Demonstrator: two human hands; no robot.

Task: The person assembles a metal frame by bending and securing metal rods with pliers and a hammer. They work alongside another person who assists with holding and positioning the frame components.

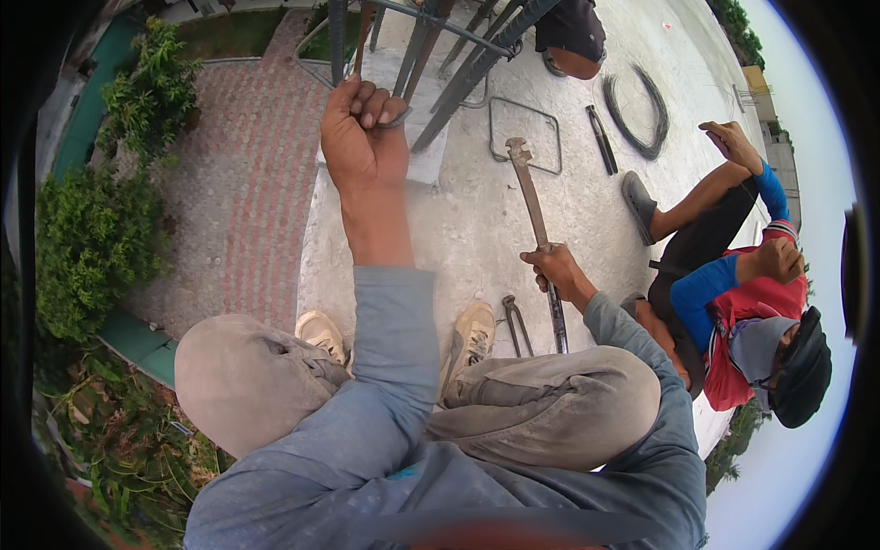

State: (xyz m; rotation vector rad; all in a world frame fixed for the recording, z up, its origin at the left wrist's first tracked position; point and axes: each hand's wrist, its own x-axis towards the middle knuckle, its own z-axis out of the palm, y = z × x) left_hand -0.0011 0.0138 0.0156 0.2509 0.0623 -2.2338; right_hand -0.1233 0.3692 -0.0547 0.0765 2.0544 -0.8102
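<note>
My left hand (368,137) is raised at the upper middle, its fingers curled closed around a grey steel rod (395,120), of which a short bent piece shows at the fingertips. Right above and beside it stand several upright reinforcing bars (472,75), ringed by a thin steel stirrup (438,18). My right hand (561,272) grips a long rebar bending wrench (532,197) with a notched head, which points away from me over the concrete. Pincers (517,323) lie just left of the wrench's lower end, near my right shoe.
A loose square stirrup (524,136), dark-handled pincers (601,139) and a coil of wire (636,112) lie on the concrete slab (440,243). A co-worker (724,302) sits at the right; another person (570,38) is partly visible at the top. The slab edge drops to paving (238,183) at left.
</note>
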